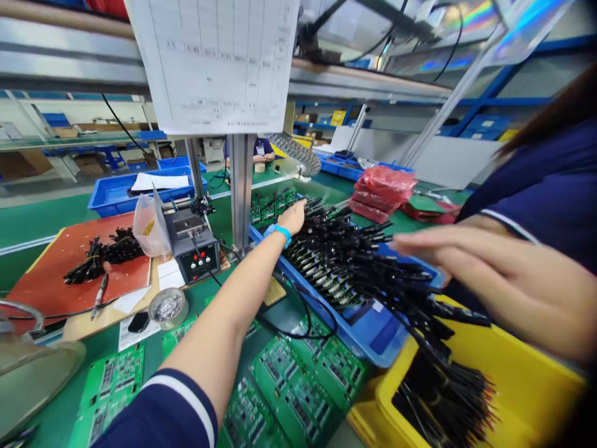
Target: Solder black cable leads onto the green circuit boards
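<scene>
My left hand (292, 216), with a blue wristband, reaches across to the far end of a blue tray (368, 336) and rests on the black cables (354, 249) piled there. Its fingers bend down into the cables and are hidden. My right hand (471, 264) hovers flat over the tray's right side with fingers stretched out, holding nothing. Rows of small green boards (321, 280) with black leads fill the tray. More green boards (270, 208) lie just beyond my left hand.
A yellow bin (513, 373) of black cables sits at the front right. Several green circuit boards (298, 386) lie under my left arm. A soldering station (194, 249), plastic bag (149, 227), tin (168, 306), red mat (60, 261) and metal post (241, 186) stand left. Red packets (385, 190) lie behind.
</scene>
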{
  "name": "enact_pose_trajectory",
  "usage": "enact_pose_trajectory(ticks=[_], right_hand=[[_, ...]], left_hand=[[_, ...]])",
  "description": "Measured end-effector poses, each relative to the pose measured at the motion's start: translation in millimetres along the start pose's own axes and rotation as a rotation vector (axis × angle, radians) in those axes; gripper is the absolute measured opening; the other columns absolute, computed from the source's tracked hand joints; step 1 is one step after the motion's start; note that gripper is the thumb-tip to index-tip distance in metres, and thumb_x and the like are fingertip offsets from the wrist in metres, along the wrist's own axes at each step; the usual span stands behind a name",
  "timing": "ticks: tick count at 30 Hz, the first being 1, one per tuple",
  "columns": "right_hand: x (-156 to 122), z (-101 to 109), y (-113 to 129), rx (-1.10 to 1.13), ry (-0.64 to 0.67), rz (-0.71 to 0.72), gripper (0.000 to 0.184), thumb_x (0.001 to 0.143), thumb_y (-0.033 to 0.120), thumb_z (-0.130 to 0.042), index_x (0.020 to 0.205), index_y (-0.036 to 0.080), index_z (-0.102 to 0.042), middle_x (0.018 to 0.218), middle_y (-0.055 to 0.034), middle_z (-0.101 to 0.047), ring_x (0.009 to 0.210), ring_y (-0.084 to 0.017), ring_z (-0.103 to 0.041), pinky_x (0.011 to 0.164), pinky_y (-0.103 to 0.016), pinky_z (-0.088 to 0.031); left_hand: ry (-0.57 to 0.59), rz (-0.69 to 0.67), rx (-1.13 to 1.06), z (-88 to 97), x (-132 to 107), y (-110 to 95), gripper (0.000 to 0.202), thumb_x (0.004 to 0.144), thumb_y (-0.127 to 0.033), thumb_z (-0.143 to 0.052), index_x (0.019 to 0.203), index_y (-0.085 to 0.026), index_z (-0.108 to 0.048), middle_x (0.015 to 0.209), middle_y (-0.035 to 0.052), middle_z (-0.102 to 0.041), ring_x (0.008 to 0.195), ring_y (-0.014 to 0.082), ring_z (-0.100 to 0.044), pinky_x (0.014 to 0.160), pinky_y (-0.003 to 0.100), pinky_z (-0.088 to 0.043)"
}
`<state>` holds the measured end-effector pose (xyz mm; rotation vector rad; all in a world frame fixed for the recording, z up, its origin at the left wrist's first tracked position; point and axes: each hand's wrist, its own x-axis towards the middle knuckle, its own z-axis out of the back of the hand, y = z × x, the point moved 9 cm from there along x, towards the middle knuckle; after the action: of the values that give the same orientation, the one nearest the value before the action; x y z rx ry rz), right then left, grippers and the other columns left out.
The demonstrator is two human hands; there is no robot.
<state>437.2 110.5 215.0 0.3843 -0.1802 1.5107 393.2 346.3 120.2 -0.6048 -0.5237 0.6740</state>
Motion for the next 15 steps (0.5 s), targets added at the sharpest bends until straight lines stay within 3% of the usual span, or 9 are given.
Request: enact_pose_trajectory(ticks=[1, 2, 5, 7, 9, 11, 12, 14, 15], right_hand=[[-28.0, -14.7, 2.1, 0.087, 0.004, -0.003, 0.040, 0.081, 0.056, -0.026, 0.102, 0.040, -0.055, 0.108, 0.0016, -0.059, 0.104, -0.020, -0.053, 0.091, -0.032, -0.044], [-54.0, -41.2, 6.6, 0.146, 0.094, -0.005, 0.035, 0.080, 0.055, -0.029, 0.101, 0.046, -0.055, 0.106, 0.0041, -0.060, 0.102, -0.020, -0.054, 0.088, -0.032, -0.047], [-118.5, -143.0, 29.0, 0.181, 0.534, 0.001, 0.046, 0.078, 0.059, -0.029, 0.116, 0.042, -0.049, 0.117, 0.0018, -0.054, 0.108, -0.023, -0.051, 0.092, -0.036, -0.046], [-136.9, -189.1, 41.2, 0.138, 0.642, 0.024, 0.052, 0.080, 0.057, -0.029, 0.124, 0.033, -0.045, 0.131, -0.0031, -0.042, 0.122, -0.025, -0.037, 0.102, -0.042, -0.034], [-141.6, -217.7, 53.3, 0.128, 0.660, 0.088, 0.054, 0.081, 0.058, -0.031, 0.128, 0.034, -0.037, 0.139, -0.0052, -0.028, 0.128, -0.029, -0.025, 0.103, -0.050, -0.027], [-144.7, -235.0, 65.3, 0.124, 0.643, 0.163, 0.055, 0.078, 0.061, -0.034, 0.129, 0.040, -0.032, 0.142, -0.0047, -0.017, 0.129, -0.032, -0.017, 0.101, -0.056, -0.023], [-147.5, -241.6, 71.1, 0.113, 0.630, 0.195, 0.056, 0.076, 0.063, -0.035, 0.128, 0.042, -0.031, 0.143, -0.0040, -0.015, 0.128, -0.034, -0.014, 0.100, -0.058, -0.023], [-155.4, -252.4, 84.8, 0.070, 0.585, 0.246, 0.060, 0.071, 0.068, -0.039, 0.126, 0.045, -0.033, 0.142, -0.0032, -0.019, 0.127, -0.038, -0.014, 0.098, -0.062, -0.023], [-159.8, -256.6, 93.5, 0.042, 0.548, 0.266, 0.062, 0.068, 0.070, -0.040, 0.125, 0.045, -0.035, 0.141, -0.0033, -0.023, 0.126, -0.040, -0.017, 0.096, -0.063, -0.024]], left_hand=[[-0.011, 0.020, -0.017, 1.8, -0.2, 2.6, 0.041, 0.094, -0.033, -0.028, 0.131, -0.016, -0.032, 0.136, 0.0106, -0.036, 0.122, 0.0232, -0.036, 0.101, 0.047, -0.027], [-0.018, 0.037, -0.031, 3.8, -0.9, 4.6, 0.042, 0.095, -0.028, -0.017, 0.133, -0.014, -0.029, 0.138, 0.0097, -0.034, 0.125, 0.0204, -0.034, 0.104, 0.041, -0.025], [-0.030, 0.066, -0.053, 13.5, -7.6, 2.4, 0.048, 0.092, -0.017, -0.005, 0.134, -0.005, -0.026, 0.140, 0.0090, -0.030, 0.128, 0.0143, -0.027, 0.106, 0.026, -0.021], [-0.050, 0.070, -0.051, 28.0, -19.8, -6.5, 0.048, 0.091, -0.017, -0.007, 0.132, 0.000, -0.027, 0.140, 0.0109, -0.029, 0.129, 0.0138, -0.024, 0.106, 0.022, -0.017], [-0.083, 0.062, -0.037, 52.6, -44.0, -18.9, 0.047, 0.091, -0.017, -0.009, 0.131, 0.001, -0.028, 0.140, 0.0098, -0.030, 0.130, 0.0125, -0.023, 0.106, 0.020, -0.015], [-0.117, 0.026, -0.008, 86.7, -86.0, -32.9, 0.046, 0.092, -0.018, -0.010, 0.130, -0.005, -0.032, 0.139, 0.0039, -0.033, 0.129, 0.0099, -0.024, 0.105, 0.018, -0.014], [-0.129, -0.059, 0.028, 105.5, -115.1, -45.1, 0.046, 0.091, -0.019, -0.009, 0.129, -0.006, -0.033, 0.138, 0.0034, -0.034, 0.129, 0.0101, -0.025, 0.105, 0.020, -0.014], [-0.180, -0.151, 0.109, 143.0, -189.8, -60.5, 0.046, 0.092, -0.026, -0.010, 0.128, -0.013, -0.035, 0.136, -0.0004, -0.037, 0.128, 0.0107, -0.026, 0.107, 0.026, -0.014], [-0.208, -0.126, 0.164, 157.7, -232.8, -61.0, 0.044, 0.092, -0.029, -0.013, 0.128, -0.017, -0.036, 0.136, -0.0028, -0.038, 0.129, 0.0116, -0.025, 0.107, 0.029, -0.014]])
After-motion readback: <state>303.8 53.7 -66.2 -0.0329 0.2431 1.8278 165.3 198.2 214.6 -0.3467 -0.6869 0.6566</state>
